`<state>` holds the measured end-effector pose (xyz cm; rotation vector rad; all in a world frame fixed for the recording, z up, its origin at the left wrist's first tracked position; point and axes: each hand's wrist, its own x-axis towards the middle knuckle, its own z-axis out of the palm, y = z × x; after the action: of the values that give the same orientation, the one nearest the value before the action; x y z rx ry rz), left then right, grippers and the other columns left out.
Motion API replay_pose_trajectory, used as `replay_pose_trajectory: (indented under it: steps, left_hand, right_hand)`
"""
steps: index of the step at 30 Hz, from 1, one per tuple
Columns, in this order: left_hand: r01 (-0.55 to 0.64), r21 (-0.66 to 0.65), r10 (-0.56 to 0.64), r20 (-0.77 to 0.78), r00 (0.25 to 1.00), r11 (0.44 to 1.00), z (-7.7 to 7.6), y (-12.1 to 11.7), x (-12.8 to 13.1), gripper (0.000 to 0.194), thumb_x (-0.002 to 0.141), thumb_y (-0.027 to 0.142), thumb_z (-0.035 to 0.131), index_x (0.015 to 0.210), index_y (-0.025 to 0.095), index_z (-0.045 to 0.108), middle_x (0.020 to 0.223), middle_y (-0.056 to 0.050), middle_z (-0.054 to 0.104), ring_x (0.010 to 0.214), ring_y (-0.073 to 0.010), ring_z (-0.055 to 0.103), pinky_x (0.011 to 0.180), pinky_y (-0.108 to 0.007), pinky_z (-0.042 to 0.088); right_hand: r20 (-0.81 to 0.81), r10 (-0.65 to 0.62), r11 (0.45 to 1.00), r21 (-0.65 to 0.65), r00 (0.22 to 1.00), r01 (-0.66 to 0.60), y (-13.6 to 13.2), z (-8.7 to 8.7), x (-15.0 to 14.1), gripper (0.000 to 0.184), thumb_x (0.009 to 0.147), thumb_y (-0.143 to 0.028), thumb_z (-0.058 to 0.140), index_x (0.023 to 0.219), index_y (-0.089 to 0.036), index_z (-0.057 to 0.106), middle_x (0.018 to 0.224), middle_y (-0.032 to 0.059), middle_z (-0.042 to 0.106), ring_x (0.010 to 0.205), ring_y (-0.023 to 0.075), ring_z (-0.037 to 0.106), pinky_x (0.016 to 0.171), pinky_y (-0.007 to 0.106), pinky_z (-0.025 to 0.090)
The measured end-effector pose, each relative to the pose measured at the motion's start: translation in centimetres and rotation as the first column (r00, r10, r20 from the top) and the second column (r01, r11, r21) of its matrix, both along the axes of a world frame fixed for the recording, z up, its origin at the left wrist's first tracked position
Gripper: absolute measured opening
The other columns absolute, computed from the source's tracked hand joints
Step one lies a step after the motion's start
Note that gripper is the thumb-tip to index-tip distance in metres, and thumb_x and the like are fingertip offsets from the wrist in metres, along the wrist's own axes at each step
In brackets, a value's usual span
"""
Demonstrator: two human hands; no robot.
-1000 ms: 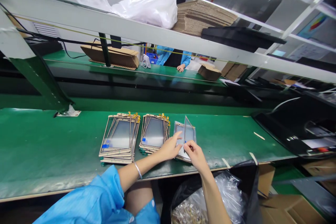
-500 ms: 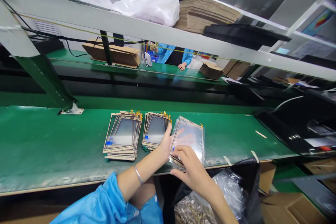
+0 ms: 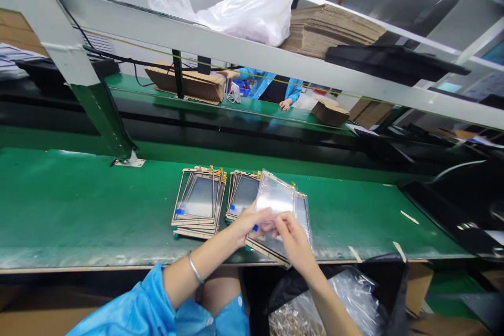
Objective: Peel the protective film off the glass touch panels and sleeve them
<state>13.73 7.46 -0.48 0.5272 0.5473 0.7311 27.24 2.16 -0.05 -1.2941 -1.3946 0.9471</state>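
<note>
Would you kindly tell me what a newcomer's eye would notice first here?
Probably the white plastic bag on the overhead shelf, beside a cardboard stack. Then come the left hand and right hand, together at a clear panel over the green bench, beside two panel stacks.

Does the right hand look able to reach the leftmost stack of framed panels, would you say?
Probably not directly: the left hand and a panel lie between the right hand and the leftmost stack.

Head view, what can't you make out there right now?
All in the head view:
Left hand: fingertip contact, blurred beside the right hand.
Middle stack: near right corner, behind left hand and clear panel.
Co-worker: head, behind the shelf beam.
Black bag: bottom, cut off by the lower edge.
</note>
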Motion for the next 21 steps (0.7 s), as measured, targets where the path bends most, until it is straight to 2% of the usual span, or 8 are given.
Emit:
replay_pose_trajectory:
  steps: [3, 4, 7, 10, 12, 16, 18, 21]
  left_hand:
    - [0.024, 0.043, -0.022, -0.044, 0.999, 0.999, -0.8, -0.5, -1.9, 0.072, 0.056, 0.018, 0.085, 0.119, 0.018, 0.05, 0.12, -0.015, 0.063, 0.092, -0.0232, 0.067, 0.071, -0.027, 0.049]
    - [0.014, 0.05, -0.011, -0.067, 0.998, 0.999, -1.1, -0.6, -2.7, 0.066, 0.057, 0.02, 0.084, 0.114, 0.017, 0.052, 0.117, -0.015, 0.064, 0.092, -0.0225, 0.068, 0.069, -0.025, 0.049]
    - [-0.044, 0.048, 0.05, -0.131, 0.99, 0.998, -2.0, -0.6, -5.0, 0.051, 0.058, 0.027, 0.084, 0.097, 0.017, 0.052, 0.103, -0.012, 0.069, 0.089, -0.0202, 0.068, 0.068, -0.023, 0.048]
    - [-0.027, 0.092, 0.042, -0.162, 0.986, 0.995, -2.6, -1.0, -6.3, 0.045, 0.063, 0.034, 0.081, 0.09, 0.018, 0.048, 0.088, -0.007, 0.071, 0.079, -0.0169, 0.068, 0.07, -0.026, 0.05]
    - [0.028, 0.149, -0.002, -0.174, 0.985, 0.988, -2.7, -1.4, -6.6, 0.041, 0.07, 0.041, 0.075, 0.09, 0.018, 0.048, 0.08, -0.005, 0.07, 0.073, -0.0156, 0.066, 0.067, -0.026, 0.05]
    - [0.114, 0.2, -0.074, -0.197, 0.978, 0.973, -2.7, -2.4, -6.5, 0.043, 0.071, 0.05, 0.071, 0.09, 0.017, 0.051, 0.077, -0.005, 0.066, 0.073, -0.0183, 0.067, 0.061, -0.026, 0.049]
    - [0.106, 0.203, -0.057, -0.235, 0.97, 0.973, -2.9, -2.6, -6.7, 0.045, 0.069, 0.053, 0.071, 0.087, 0.016, 0.052, 0.079, -0.004, 0.064, 0.074, -0.0193, 0.067, 0.06, -0.027, 0.049]
    - [0.043, 0.268, 0.043, -0.308, 0.95, 0.962, -3.5, -2.6, -7.2, 0.048, 0.068, 0.057, 0.07, 0.087, 0.016, 0.054, 0.079, -0.003, 0.063, 0.072, -0.0179, 0.067, 0.06, -0.027, 0.05]
  right_hand:
    - [-0.286, -0.3, 0.954, -0.105, 0.91, 0.281, 2.2, 0.8, 5.8, 0.029, 0.072, -0.044, 0.067, 0.072, -0.018, 0.054, 0.074, 0.0083, 0.068, 0.064, 0.0195, 0.064, 0.053, 0.03, 0.05]
    - [-0.354, -0.456, 0.886, -0.099, 0.816, 0.453, 2.7, 1.4, 8.5, 0.028, 0.068, -0.04, 0.07, 0.069, -0.016, 0.055, 0.074, 0.0107, 0.068, 0.066, 0.0213, 0.066, 0.053, 0.029, 0.051]
    - [-0.408, -0.67, 0.688, -0.029, 0.62, 0.725, 3.0, 3.2, 15.7, 0.024, 0.074, -0.033, 0.06, 0.061, -0.018, 0.045, 0.068, 0.0075, 0.065, 0.059, 0.0148, 0.063, 0.047, 0.024, 0.048]
    - [-0.415, -0.729, 0.579, 0.05, 0.544, 0.814, 2.7, 3.4, 17.7, 0.029, 0.08, -0.035, 0.053, 0.061, -0.021, 0.037, 0.064, 0.0013, 0.062, 0.055, 0.0098, 0.061, 0.048, 0.02, 0.047]
    - [-0.377, -0.689, 0.651, 0.055, 0.619, 0.757, 2.9, 2.4, 15.4, 0.029, 0.076, -0.038, 0.061, 0.065, -0.02, 0.042, 0.069, 0.0019, 0.065, 0.061, 0.0121, 0.064, 0.053, 0.022, 0.05]
    - [-0.298, -0.426, 0.902, -0.065, 0.854, 0.427, 3.8, 0.3, 6.8, 0.036, 0.063, -0.045, 0.076, 0.071, -0.018, 0.054, 0.078, 0.009, 0.07, 0.072, 0.0226, 0.069, 0.057, 0.031, 0.055]
    - [-0.343, -0.266, 0.963, -0.126, 0.901, 0.236, 4.0, 0.3, 3.4, 0.038, 0.067, -0.052, 0.072, 0.072, -0.019, 0.054, 0.077, 0.0091, 0.071, 0.07, 0.0231, 0.069, 0.057, 0.032, 0.054]
    - [-0.451, -0.117, 0.989, -0.139, 0.885, 0.06, 3.5, 1.0, 1.1, 0.046, 0.072, -0.062, 0.064, 0.086, -0.02, 0.052, 0.077, 0.0079, 0.071, 0.069, 0.0222, 0.069, 0.056, 0.03, 0.051]
